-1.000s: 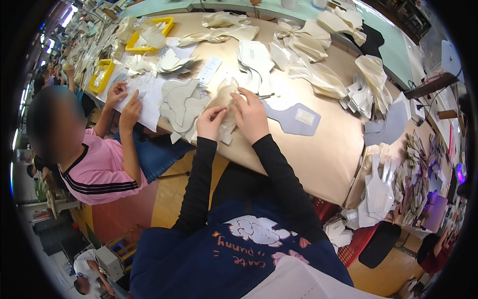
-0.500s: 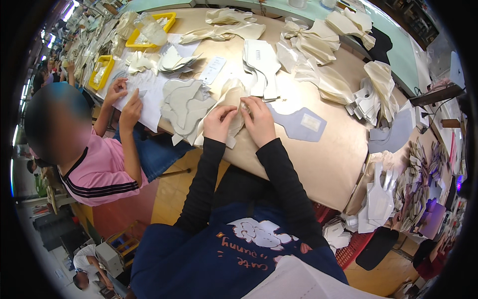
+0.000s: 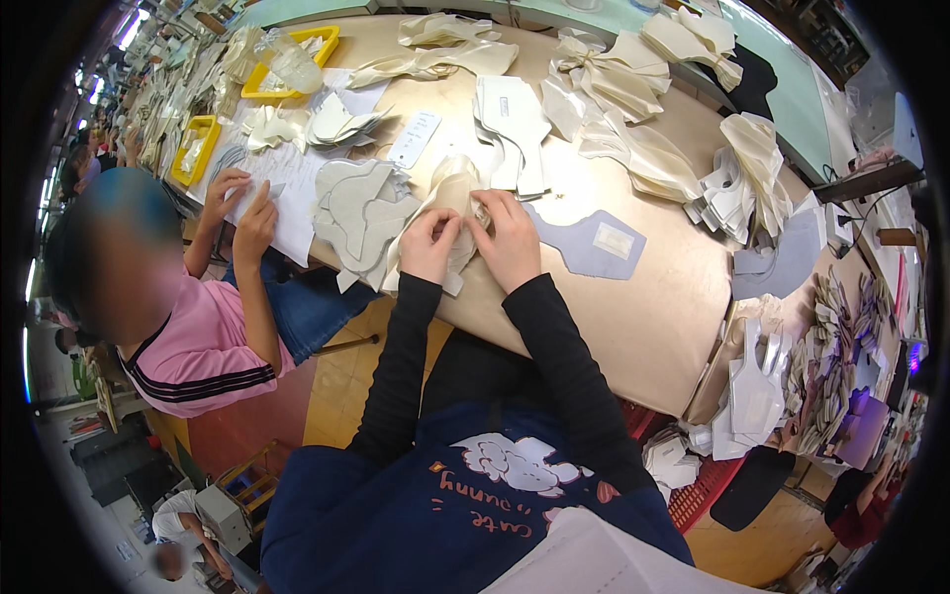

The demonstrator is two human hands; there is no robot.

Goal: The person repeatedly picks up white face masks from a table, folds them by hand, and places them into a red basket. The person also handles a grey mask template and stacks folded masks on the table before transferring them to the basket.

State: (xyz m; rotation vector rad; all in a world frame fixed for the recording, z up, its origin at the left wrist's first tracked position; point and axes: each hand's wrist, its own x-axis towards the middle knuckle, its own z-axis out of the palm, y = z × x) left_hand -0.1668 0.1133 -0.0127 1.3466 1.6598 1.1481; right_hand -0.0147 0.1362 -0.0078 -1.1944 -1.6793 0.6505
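A cream, shiny sheet piece (image 3: 454,188), folded up into a ridge, lies at the table's near edge between my hands. My left hand (image 3: 427,246) pinches its near left side, fingers curled. My right hand (image 3: 510,241) has thumb and fingers closed on its right side; the fingertips are partly hidden in the fold. Left of the piece is a pile of grey cut pieces (image 3: 358,213). Beyond my hands lies a stack of white cut pieces (image 3: 511,119). A flat grey-blue cut piece (image 3: 577,241) with a pale patch rests to the right.
At left, a co-worker in a pink shirt (image 3: 213,342) handles a small piece over white paper (image 3: 297,223). Yellow trays (image 3: 331,45) stand at the far left. Cream bundles (image 3: 633,79) lie along the back. More cut pieces (image 3: 752,386) and a red basket (image 3: 708,492) are at right.
The whole view has shifted slightly. My hands keep hold of the cream piece, and the right thumb has come lower, closer to the left fingers.
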